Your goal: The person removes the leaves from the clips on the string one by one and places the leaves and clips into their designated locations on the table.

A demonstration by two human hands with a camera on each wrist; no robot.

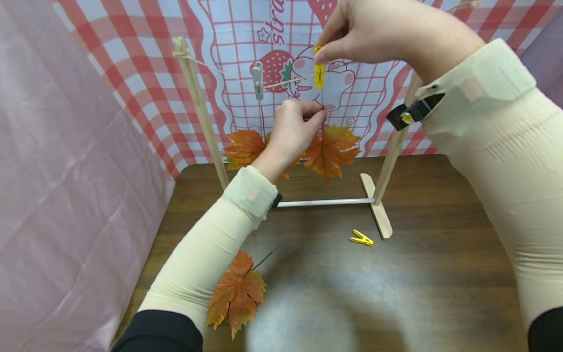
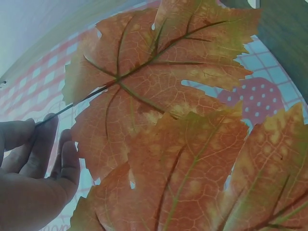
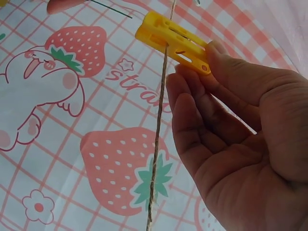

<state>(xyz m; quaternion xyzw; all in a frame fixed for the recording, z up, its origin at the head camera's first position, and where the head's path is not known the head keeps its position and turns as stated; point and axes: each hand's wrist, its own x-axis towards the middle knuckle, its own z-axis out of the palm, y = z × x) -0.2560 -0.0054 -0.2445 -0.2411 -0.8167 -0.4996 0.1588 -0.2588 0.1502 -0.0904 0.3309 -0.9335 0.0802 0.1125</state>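
My right hand [image 1: 380, 34] pinches the upper end of a yellow clothespin [image 1: 318, 73] between thumb and fingers. The clothespin sits across a thin string [image 3: 160, 106], its lower end pointing down. Below it, my left hand [image 1: 293, 127] pinches the dark stem [image 2: 79, 100] of an orange maple leaf [image 1: 333, 150], which hangs under the fingers. In the right wrist view the stem's tip shows close to the clothespin's mouth. To the left, a grey clothespin [image 1: 258, 80] on the string holds another orange leaf [image 1: 243, 146] by its stem, partly hidden behind my left hand.
Wooden posts [image 1: 202, 107] carry the string, with a white rod [image 1: 325, 202] low between them and a flat foot [image 1: 376, 205] at right. A loose yellow clothespin [image 1: 362, 238] and another maple leaf [image 1: 239, 296] lie on the brown table [image 1: 440, 274]. Checked cloth [image 1: 119, 58] hangs behind.
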